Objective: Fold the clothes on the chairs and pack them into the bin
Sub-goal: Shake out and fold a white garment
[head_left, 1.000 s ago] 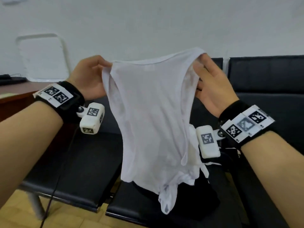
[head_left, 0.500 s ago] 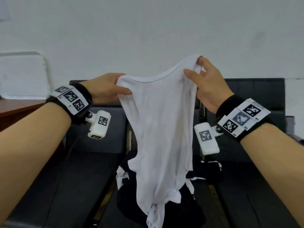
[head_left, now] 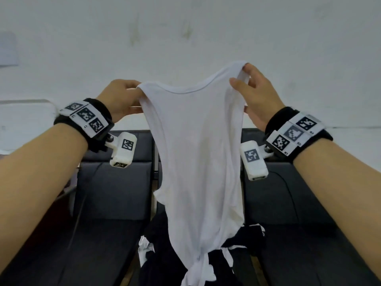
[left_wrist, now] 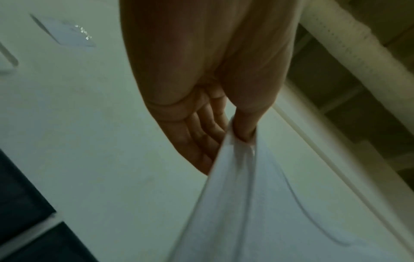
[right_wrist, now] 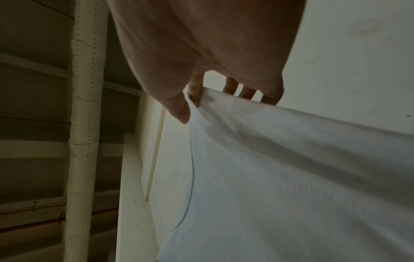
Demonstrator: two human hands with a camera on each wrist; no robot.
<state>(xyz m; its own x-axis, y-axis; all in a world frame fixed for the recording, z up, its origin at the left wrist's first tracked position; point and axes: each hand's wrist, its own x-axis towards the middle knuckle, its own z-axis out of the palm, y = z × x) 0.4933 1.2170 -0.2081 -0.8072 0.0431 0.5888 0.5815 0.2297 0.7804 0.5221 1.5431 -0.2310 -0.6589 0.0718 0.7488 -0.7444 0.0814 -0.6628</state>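
A white sleeveless top [head_left: 198,162] hangs in the air in front of me, its neckline sagging between both hands. My left hand [head_left: 123,98] pinches its left shoulder strap; the left wrist view shows the thumb and fingers of that hand [left_wrist: 237,134] closed on the bunched white cloth [left_wrist: 257,212]. My right hand [head_left: 251,89] pinches the right strap, held higher, and the right wrist view shows thumb and forefinger of the right hand [right_wrist: 190,104] gripping the cloth's edge [right_wrist: 291,168]. The top's knotted hem dangles over a heap of black and white clothes [head_left: 243,240] on the chairs.
A row of black padded chairs [head_left: 111,203] stands against a white wall [head_left: 185,27]. A brown desk edge [head_left: 4,155] shows at far left. No bin is in view.
Both hands have lifted the white top higher and spread its straps wider. My view has swung from the left chair to face the chairs' middle.
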